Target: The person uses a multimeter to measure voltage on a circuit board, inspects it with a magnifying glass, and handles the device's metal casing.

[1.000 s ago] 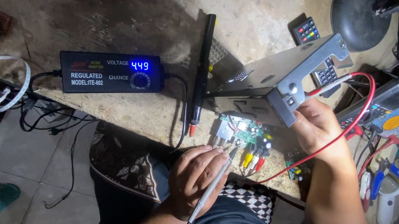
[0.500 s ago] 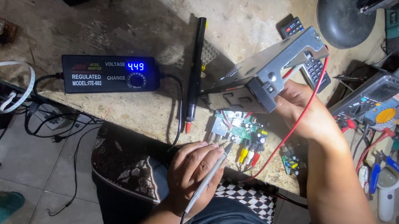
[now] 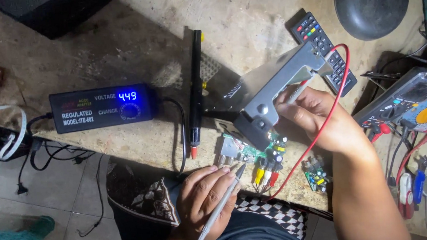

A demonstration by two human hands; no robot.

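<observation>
While the right hand [image 3: 320,116] grips the grey metal casing [image 3: 272,87] tilted above the green circuit board [image 3: 256,152], the left hand [image 3: 204,197] pinches a slim grey probe [image 3: 225,200], tip near the board's edge.

The left hand [image 3: 204,199] pinches a grey probe [image 3: 220,208] near the circuit board [image 3: 249,152]; the right hand [image 3: 315,117] grips a grey metal bracket [image 3: 272,87].

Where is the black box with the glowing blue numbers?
In the head view, the black power supply box sits on the left part of the workbench, just left of the black pen-shaped tool.
</observation>
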